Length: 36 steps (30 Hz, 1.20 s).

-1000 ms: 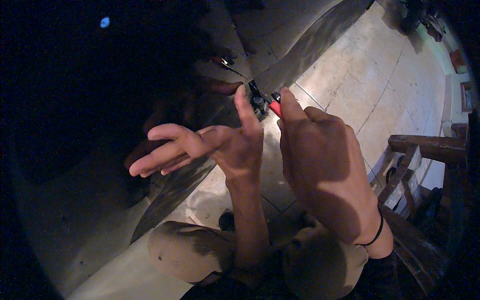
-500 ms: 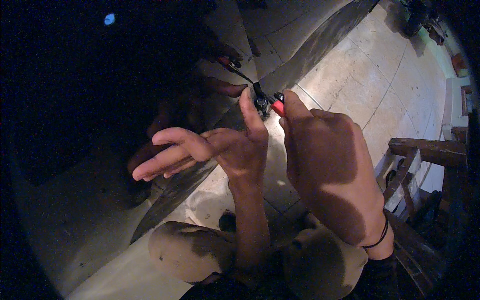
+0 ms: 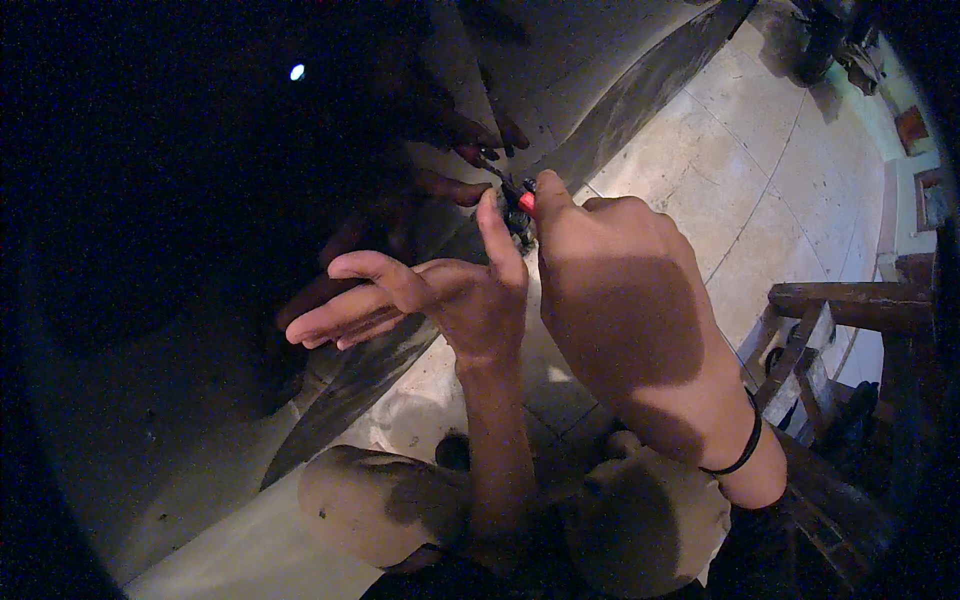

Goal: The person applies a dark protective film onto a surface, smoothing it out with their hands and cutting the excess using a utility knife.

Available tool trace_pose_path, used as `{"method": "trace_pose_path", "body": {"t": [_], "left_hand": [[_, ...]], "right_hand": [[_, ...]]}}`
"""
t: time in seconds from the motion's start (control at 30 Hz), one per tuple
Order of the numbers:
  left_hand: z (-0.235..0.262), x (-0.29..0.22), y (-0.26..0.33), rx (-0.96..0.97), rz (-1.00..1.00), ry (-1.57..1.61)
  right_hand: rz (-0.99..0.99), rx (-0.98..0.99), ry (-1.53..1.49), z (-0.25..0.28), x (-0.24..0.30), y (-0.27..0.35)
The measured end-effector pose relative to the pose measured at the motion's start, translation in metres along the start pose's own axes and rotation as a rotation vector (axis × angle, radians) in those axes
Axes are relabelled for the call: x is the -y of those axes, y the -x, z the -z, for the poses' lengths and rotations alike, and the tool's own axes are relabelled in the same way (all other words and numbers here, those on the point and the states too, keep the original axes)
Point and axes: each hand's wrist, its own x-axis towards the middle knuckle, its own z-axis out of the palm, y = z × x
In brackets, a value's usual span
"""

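My left hand (image 3: 450, 300) is open, palm up, its fingers stretched out in front of a dark, shiny panel (image 3: 230, 420). Its thumb points up, with the tip at the panel's surface beside a small dark fitting (image 3: 520, 236). From the right, my right hand (image 3: 630, 280) is closed on a small red-and-black tool (image 3: 528, 202), whose thin dark end reaches the panel just above that fitting. Its exact kind is hard to make out, since my fingers cover most of it. Both hands and the tool are mirrored in the panel.
Pale floor tiles (image 3: 740, 170) stretch away to the right of a dark grey strip along the panel's foot. A wooden frame (image 3: 850, 305) stands at the right. My bare knees (image 3: 385, 500) are below my hands. Dark items (image 3: 805, 50) lie at the far right.
My right hand has moved left, bringing the tool closer to the panel and to my left thumb. My left hand has shifted only slightly and stays open.
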Motion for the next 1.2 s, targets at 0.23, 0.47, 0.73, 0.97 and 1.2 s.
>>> {"method": "trace_pose_path", "body": {"t": [0.23,0.47,0.73,0.97,1.2], "left_hand": [[0.003,-0.006,-0.002,0.016,0.018,0.015],[0.004,-0.011,0.001,0.036,0.029,0.035],[0.007,-0.015,-0.002,0.043,0.071,0.04],[0.003,-0.014,0.001,0.034,0.053,0.039],[0.0,-0.007,-0.001,0.016,0.009,0.011]], "right_hand": [[-0.009,-0.007,0.08,0.001,-0.003,0.017],[-0.171,0.022,0.039,-0.009,-0.012,0.025],[-0.134,0.001,0.014,-0.008,-0.014,0.024],[-0.203,0.036,0.016,-0.005,-0.012,0.023],[-0.155,0.043,-0.099,0.0,-0.006,0.019]]}}
